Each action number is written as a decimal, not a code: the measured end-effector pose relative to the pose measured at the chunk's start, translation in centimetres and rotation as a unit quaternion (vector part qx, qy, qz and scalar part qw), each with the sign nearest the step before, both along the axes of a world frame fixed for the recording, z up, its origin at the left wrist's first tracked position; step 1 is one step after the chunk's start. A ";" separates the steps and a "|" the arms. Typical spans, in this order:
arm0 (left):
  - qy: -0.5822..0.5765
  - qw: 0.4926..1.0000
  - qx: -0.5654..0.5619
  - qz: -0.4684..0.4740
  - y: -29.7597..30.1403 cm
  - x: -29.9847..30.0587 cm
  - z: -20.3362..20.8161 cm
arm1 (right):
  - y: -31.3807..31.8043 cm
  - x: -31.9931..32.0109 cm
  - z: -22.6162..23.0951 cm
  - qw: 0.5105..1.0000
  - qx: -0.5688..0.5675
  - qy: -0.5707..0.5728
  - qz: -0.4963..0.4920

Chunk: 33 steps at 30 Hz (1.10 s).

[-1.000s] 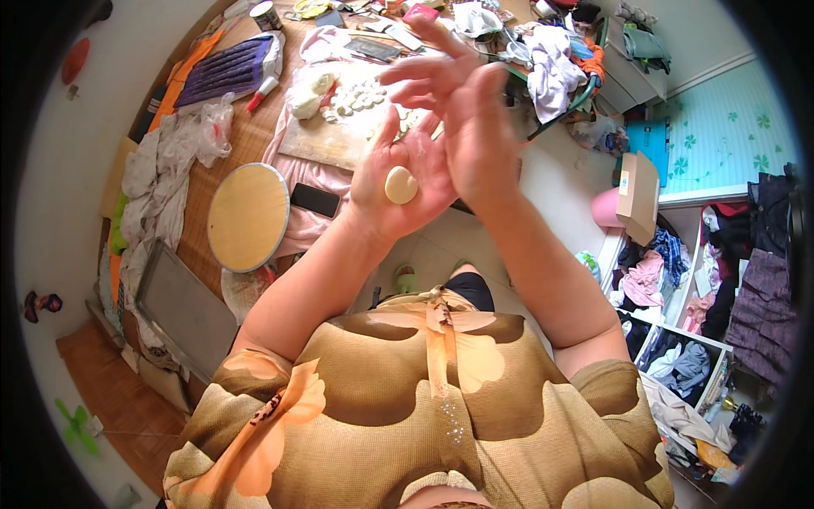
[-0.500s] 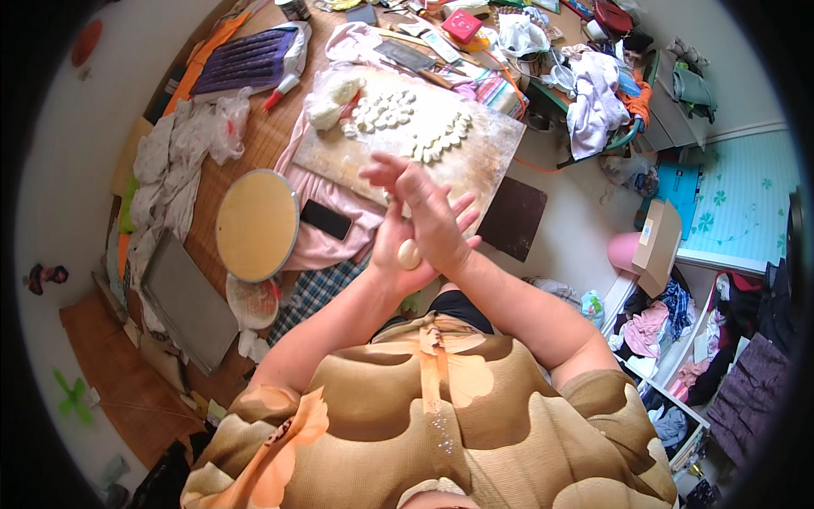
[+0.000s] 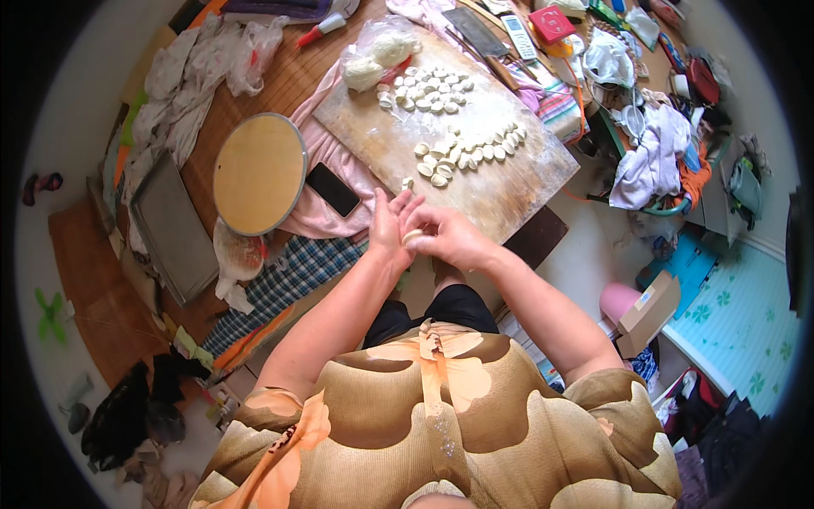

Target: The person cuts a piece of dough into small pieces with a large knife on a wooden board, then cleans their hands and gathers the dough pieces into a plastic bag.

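Wooden, flour-dusted board (image 3: 530, 178) just beyond left hand (image 3: 390, 227) and right hand (image 3: 452, 235). Left palm spread open, right fingertips pinching a pale dough disc (image 3: 412, 236) at that palm: probably best to press lightly and evenly, avoiding creases. Past the fingers, on the board, small, matte, rounded dough pieces (image 3: 438, 181).

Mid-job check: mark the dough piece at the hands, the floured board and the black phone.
Dough piece (image 3: 413, 236): head view, on its pale visible face.
Floured board (image 3: 514, 188): head view, on a bare patch of its surface.
Black phone (image 3: 333, 188): head view, middle of its dark screen.
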<state>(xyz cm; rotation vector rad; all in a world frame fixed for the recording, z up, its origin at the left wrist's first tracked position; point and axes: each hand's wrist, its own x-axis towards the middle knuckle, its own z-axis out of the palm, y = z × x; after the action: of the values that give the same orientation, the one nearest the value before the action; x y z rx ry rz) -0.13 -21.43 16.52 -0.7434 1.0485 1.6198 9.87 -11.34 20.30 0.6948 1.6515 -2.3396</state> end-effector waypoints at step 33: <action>0.045 0.956 -0.097 0.275 -26.6 -21.6 -18.0 | -6.3 -14.4 -19.9 0.928 0.348 -0.041 -0.125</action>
<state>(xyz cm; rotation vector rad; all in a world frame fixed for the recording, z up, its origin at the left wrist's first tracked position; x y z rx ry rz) -21.73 -48.08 -1.49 -1.1800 1.1411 2.0512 -4.53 -17.64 0.37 1.1608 2.4941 -1.7782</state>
